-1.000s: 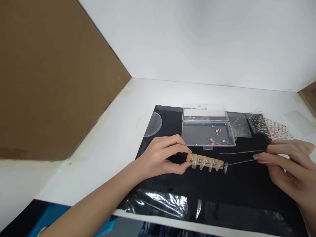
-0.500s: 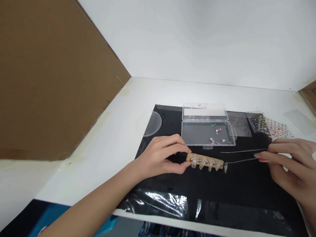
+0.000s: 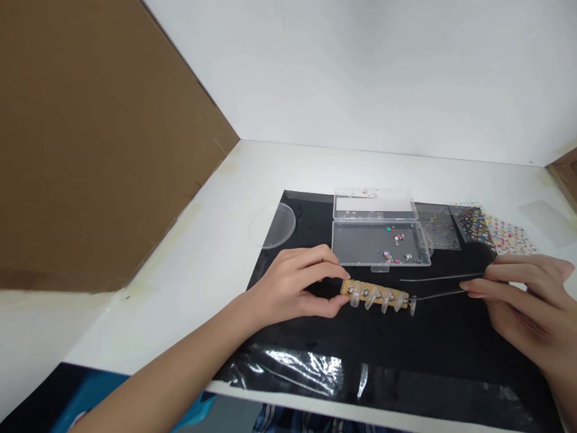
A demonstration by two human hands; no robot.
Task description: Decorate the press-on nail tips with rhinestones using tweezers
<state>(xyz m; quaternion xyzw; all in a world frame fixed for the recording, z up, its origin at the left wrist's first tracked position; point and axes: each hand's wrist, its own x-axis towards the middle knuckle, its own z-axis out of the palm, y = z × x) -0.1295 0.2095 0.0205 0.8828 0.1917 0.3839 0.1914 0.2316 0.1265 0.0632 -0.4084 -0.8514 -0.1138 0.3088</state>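
My left hand point(image 3: 303, 280) pinches the left end of a short wooden strip point(image 3: 377, 288) between thumb and fingers, just above the black sheet. Several clear false nails point(image 3: 371, 298) sit along the strip, with round silver pieces between them. My right hand point(image 3: 525, 300) is closed on a pair of thin metal tweezers point(image 3: 439, 294), whose two arms are spread apart. The lower arm's tip is at the strip's right end, beside the last clear nail point(image 3: 412, 306); whether it touches, I cannot tell. The upper arm points left above it.
Behind the strip lies an open clear case point(image 3: 356, 243) with small coloured charms. Patterned sticker sheets point(image 3: 509, 234) lie at the right, a clear round disc point(image 3: 273, 225) at the left. The black sheet point(image 3: 315, 343) covers the table's front; a brown panel point(image 3: 103, 150) stands left.
My right hand and the tweezers have shifted very slightly left. The left hand and the strip stay practically where they were.
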